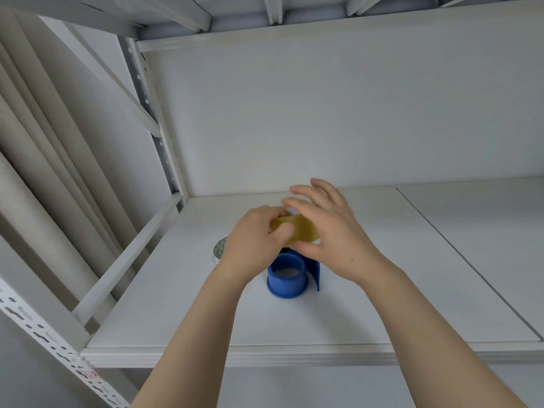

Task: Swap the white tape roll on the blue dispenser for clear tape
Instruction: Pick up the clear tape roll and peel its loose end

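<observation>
A yellowish clear tape roll (303, 231) is held between both hands, just above the shelf. My left hand (253, 242) grips its near left side, thumb across the roll. My right hand (329, 228) cups its right side, with the upper fingers spread. Below them the blue dispenser (290, 275) lies on the white shelf, its round hub bare and facing up, its flat blue plate at the right. A white tape roll (220, 248) lies on the shelf at the left, mostly hidden behind my left wrist.
The white shelf board (182, 304) has a raised front edge and a seam to a second board at the right (471, 260). A slanted metal brace (126, 254) and a perforated upright border the left side. A white back wall closes the shelf.
</observation>
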